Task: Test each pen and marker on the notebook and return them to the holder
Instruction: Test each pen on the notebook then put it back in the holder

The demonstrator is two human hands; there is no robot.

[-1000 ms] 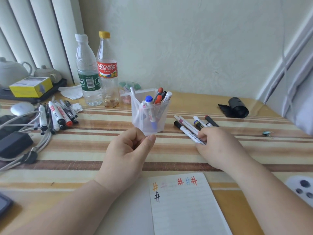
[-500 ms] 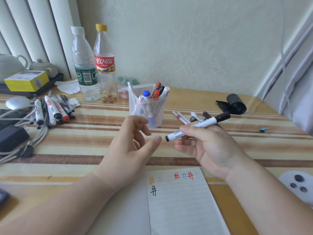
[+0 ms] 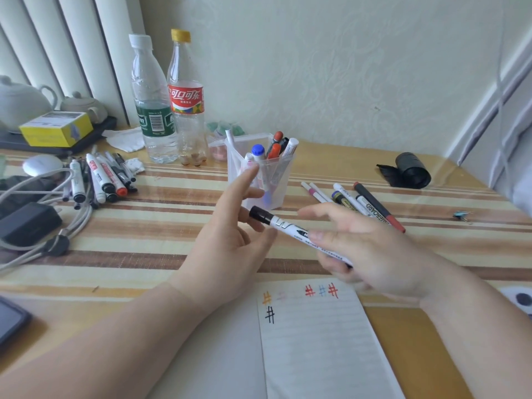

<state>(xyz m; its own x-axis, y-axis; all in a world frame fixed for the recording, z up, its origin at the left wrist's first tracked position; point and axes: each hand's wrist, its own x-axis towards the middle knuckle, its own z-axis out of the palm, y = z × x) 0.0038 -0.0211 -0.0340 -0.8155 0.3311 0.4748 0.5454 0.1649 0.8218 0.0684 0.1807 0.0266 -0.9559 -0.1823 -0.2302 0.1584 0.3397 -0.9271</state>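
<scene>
Two hands meet above the striped desk (image 3: 161, 226), in the open strip between the top edge of the notebook (image 3: 319, 349) and the holder (image 3: 276, 182). The right hand (image 3: 371, 251) grips a white marker (image 3: 290, 227) by its barrel, thumb on top, black cap pointing left. The left hand (image 3: 227, 249) has its fingers (image 3: 244, 180) spread loosely round the cap; whether they touch it I cannot tell. The clear holder stands upright just beyond, with capped pens (image 3: 273, 149) inside it: blue, orange-red, black, white. A few loose pens (image 3: 357, 201) lie to its right, and a pile of markers (image 3: 100, 180) lies well apart at the left. Coloured hash marks run along the notebook's top.
</scene>
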